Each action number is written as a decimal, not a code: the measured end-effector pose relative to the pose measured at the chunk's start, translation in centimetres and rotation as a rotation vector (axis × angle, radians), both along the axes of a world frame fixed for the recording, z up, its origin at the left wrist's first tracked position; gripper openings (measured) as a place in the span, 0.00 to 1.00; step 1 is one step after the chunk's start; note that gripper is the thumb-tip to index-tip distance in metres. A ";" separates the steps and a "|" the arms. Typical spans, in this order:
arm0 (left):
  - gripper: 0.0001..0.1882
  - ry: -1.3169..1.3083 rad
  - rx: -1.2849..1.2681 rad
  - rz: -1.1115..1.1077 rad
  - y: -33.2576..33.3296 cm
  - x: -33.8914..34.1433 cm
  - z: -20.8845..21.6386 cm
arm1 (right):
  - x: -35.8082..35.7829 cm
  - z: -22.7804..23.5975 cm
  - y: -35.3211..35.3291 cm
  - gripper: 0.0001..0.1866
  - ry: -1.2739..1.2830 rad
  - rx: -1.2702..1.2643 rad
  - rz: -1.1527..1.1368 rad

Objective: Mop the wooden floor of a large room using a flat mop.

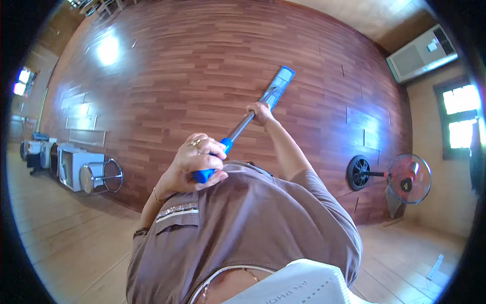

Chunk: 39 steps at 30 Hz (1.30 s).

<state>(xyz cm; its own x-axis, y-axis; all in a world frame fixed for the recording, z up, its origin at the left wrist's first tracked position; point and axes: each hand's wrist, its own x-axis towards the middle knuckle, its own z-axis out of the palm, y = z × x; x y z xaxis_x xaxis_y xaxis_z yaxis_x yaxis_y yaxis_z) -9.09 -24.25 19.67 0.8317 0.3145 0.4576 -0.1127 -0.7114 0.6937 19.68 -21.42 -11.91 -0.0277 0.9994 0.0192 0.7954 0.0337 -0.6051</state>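
A flat mop lies across the middle of the view, with a blue grip, a grey metal pole [241, 126] and a flat blue mop head [283, 78] on the floor. My left hand [195, 159] is wrapped round the blue grip at the pole's top end, close to my chest. Farther down, my right hand [260, 113] grasps the pole just above the mop head, with the arm stretched forward. The hand partly hides the spot where pole and head meet.
Reddish-brown wood-look flooring [202, 66] spreads ahead. To the right stand a pedestal fan [409, 179] with a round black base and a floor-standing white air conditioner [422, 53]. A metal-legged stool [101, 176] and white cabinet-like items [71, 167] are at the left.
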 end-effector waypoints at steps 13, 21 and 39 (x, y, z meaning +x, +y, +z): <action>0.11 0.130 -0.390 -0.452 0.1 10.5 -4.4 | 12.1 -1.9 -17.2 0.07 -0.047 -0.047 -0.514; 0.09 0.143 -0.495 -0.565 0.2 11.2 -3.4 | 8.6 -1.0 -23.1 0.03 -0.022 -0.132 -0.753; 0.12 -0.277 0.030 -0.690 2.5 7.0 9.2 | -2.3 8.4 -12.0 0.12 0.466 0.044 -0.202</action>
<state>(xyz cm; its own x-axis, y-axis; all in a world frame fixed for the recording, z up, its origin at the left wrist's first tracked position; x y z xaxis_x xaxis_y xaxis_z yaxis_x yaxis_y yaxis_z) -2.12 -21.71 28.89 0.6884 -0.2539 0.6795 -0.7090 -0.4336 0.5562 17.38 -33.37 -3.51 0.1872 0.9820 0.0257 0.4351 -0.0595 -0.8984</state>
